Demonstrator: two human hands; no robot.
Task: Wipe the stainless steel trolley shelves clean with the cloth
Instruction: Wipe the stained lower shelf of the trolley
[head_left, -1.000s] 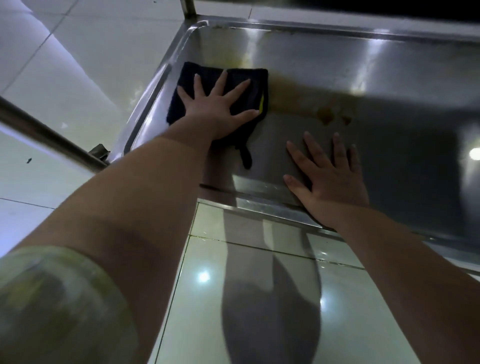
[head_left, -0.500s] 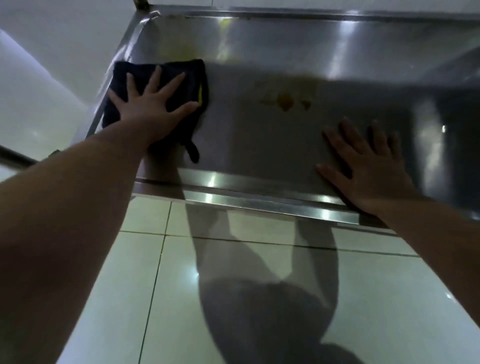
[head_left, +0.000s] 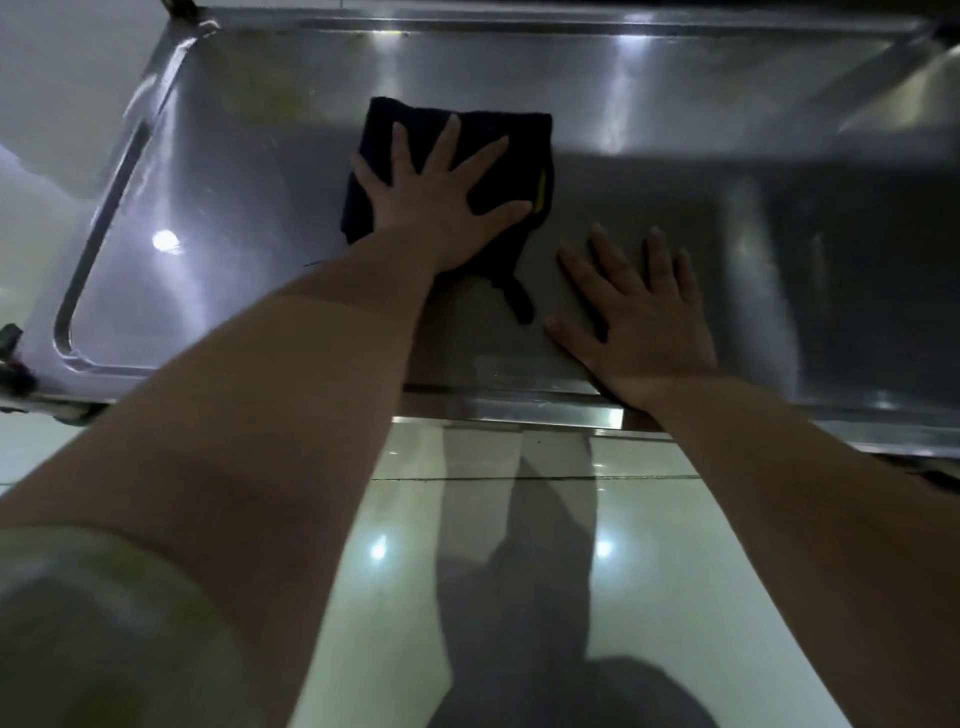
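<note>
Lower left: your pale green sleeve (head_left: 93, 623), blurred, with the bare left forearm reaching up and right from it. The stainless steel shelf (head_left: 218, 218) fills the upper half of the view, and its raised rim (head_left: 98, 223) curves round the left end. Near the middle of the shelf lies the dark folded cloth (head_left: 498, 140), flat on the steel and well clear of that left rim. It is close to square, its slightly longer side running along the shelf's length. A yellow tag (head_left: 542, 189) sits on its right edge, and a narrow dark loop (head_left: 519, 301) trails from its near side, pointing back toward you. Your left hand (head_left: 441, 208) presses the cloth with palm down and fingers straight and spread, pointing at the far rim. Just beside it, your right hand (head_left: 644, 322) rests flat on bare steel at the near edge, fingers straight and slightly apart, holding nothing. Below, the glossy tiled floor (head_left: 675, 571) carries your shadow. Compared with half a second ago, the cloth and left hand have travelled rightward from the far left corner, closing the gap to the right hand.
</note>
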